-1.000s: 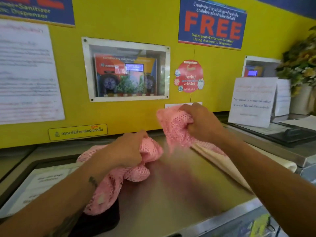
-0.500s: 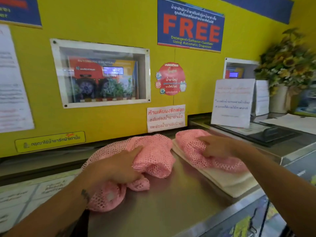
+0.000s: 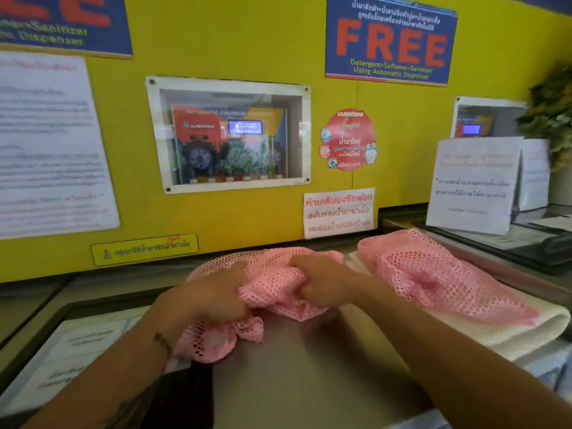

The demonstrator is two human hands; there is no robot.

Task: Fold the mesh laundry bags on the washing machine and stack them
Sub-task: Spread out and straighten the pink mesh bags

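While both hands bunch up the crumpled pink mesh bag (image 3: 272, 286) mid-top of the washing machine (image 3: 309, 373), left hand (image 3: 213, 295) and right hand (image 3: 325, 283) fingers are curled into it. 1 folded pink bag (image 3: 433, 274) sits on the cream stack (image 3: 510, 329) at the right edge.

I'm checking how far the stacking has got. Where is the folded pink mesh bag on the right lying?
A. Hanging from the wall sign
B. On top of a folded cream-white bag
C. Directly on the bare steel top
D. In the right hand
B: the folded pink mesh bag lies flat across the folded cream-white bag, with both hands off it and gripping the crumpled pink bag further left.
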